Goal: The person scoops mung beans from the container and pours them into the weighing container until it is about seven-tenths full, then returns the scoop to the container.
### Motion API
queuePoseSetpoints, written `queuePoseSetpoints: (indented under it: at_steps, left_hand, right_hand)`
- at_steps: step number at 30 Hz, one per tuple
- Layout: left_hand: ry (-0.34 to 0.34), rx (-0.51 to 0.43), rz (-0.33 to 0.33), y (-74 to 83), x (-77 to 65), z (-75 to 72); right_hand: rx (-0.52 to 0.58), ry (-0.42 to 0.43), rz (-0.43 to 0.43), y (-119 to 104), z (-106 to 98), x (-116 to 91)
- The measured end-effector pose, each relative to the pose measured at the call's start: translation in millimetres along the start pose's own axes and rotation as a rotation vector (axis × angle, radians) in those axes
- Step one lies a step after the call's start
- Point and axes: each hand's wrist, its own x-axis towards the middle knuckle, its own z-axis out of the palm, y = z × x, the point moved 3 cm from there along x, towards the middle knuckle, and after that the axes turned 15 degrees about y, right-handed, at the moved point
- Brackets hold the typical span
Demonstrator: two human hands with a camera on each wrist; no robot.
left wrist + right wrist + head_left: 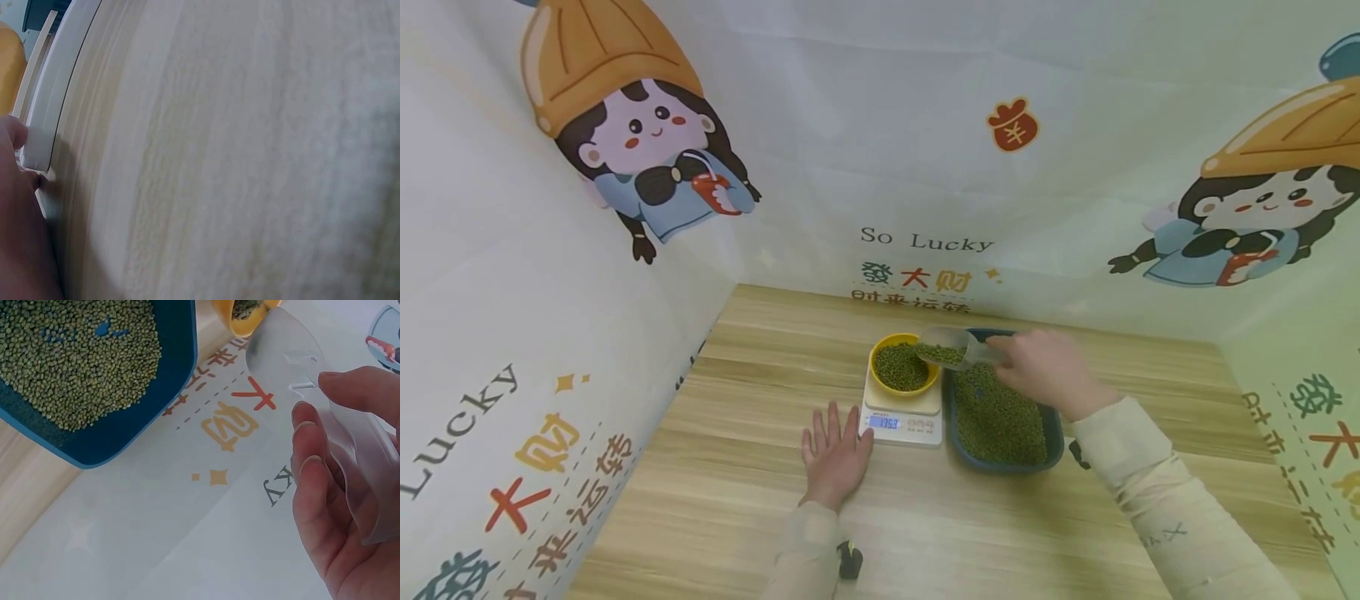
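My right hand grips the handle of a clear plastic scoop. In the head view the scoop, tilted with green beans in it, hangs over the right rim of a small yellow bowl. Green beans fill much of this bowl, which stands on a white kitchen scale with a lit display. Palm down on the table, my left hand has its fingers spread, with the thumb at the scale's front left corner.
To the right of the scale stands a dark blue tub holding a bed of green beans. Printed cloth walls enclose the wooden table at the back and both sides.
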Motion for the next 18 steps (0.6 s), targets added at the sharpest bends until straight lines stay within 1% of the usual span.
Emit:
queuePoseSetpoints:
  at_steps: [4, 11, 18]
  left_hand:
    - [-0.007, 0.000, -0.003, -0.4, 0.5, 0.8]
    - [-0.010, 0.008, -0.003, -0.3, 0.9, 0.6]
    - [0.000, 0.023, 0.006, 0.4, 0.3, -0.4]
  right_hand:
    - [0.000, 0.015, -0.023, -3, -1, -1]
    - [0.006, 0.005, -0.025, -7, 0, 0]
    - [-0.032, 0.059, -0.076, -12, 4, 2]
